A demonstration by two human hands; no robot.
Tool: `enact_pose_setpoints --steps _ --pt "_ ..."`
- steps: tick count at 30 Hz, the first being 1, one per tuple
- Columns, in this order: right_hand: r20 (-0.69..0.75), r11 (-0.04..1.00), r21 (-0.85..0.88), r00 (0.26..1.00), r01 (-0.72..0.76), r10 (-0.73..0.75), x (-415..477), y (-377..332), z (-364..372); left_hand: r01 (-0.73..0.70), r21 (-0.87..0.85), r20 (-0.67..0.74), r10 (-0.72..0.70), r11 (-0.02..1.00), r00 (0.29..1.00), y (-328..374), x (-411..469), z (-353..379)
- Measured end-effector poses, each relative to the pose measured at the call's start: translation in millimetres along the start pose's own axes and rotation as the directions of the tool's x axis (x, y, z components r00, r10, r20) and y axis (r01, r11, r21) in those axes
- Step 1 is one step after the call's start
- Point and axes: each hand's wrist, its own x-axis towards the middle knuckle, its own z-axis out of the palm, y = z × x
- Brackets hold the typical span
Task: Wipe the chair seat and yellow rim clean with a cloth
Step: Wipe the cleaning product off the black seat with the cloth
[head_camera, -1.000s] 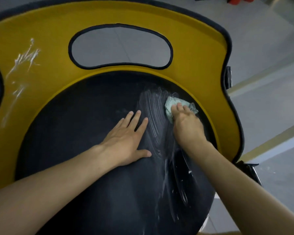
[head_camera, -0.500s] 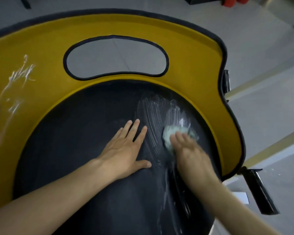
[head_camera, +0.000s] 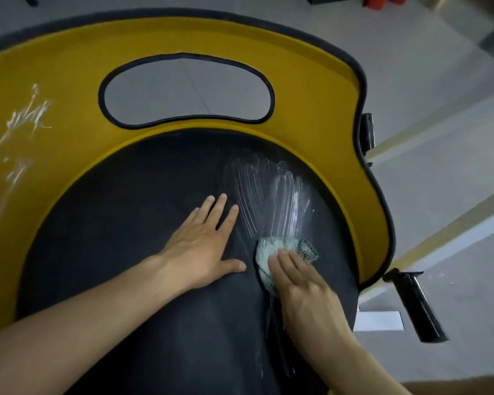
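A black round chair seat [head_camera: 120, 223] fills the middle of the view, framed by a broad yellow rim [head_camera: 311, 89] with an oval cut-out. My right hand [head_camera: 303, 283] presses a small pale green cloth [head_camera: 268, 252] flat against the seat's right half, fingers straight on top of it. White streaks [head_camera: 268, 195] fan out on the seat above the cloth. My left hand [head_camera: 203, 246] lies flat on the seat just left of the cloth, fingers spread. White smears [head_camera: 26, 118] mark the yellow rim at the far left.
Grey floor [head_camera: 439, 181] with pale stripes lies to the right. A black chair armrest [head_camera: 417, 306] sticks out at the lower right, and another black part [head_camera: 367, 132] shows beside the rim. Red objects [head_camera: 382, 1] sit at the top edge.
My right hand has dragged the cloth from near the rim back toward me across the seat, leaving white streaks behind. My left hand has stayed flat in the same spot.
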Motion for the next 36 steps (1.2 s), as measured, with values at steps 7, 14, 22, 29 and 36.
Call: enact_pose_setpoints --steps 7,14,22,29,36 --pt "-0.058 0.992 -0.061 0.992 -0.113 0.11 102.4 50.4 -11.4 0.003 -0.002 0.002 -0.003 1.0 1.0 -3.1 -1.0 2.7" --pt "-0.088 0.99 -0.013 0.987 -0.138 0.136 60.6 25.6 -1.3 0.002 -0.002 -0.002 -0.002 1.0 1.0 -2.8 -4.3 2.5" --pt "-0.027 0.998 -0.042 0.999 -0.039 0.038 44.1 26.3 5.3 -0.003 0.009 -0.01 0.003 1.0 1.0 -3.3 -5.1 2.7" --pt "-0.094 0.974 -0.033 0.971 -0.226 0.222 115.8 51.9 -16.2 0.013 0.015 0.025 -0.013 1.0 1.0 -2.9 -4.1 1.2" --pt "-0.02 0.998 0.068 1.0 0.01 -0.009 5.1 3.8 13.7 0.002 0.018 0.009 -0.002 1.0 1.0 -5.1 -5.7 2.5"
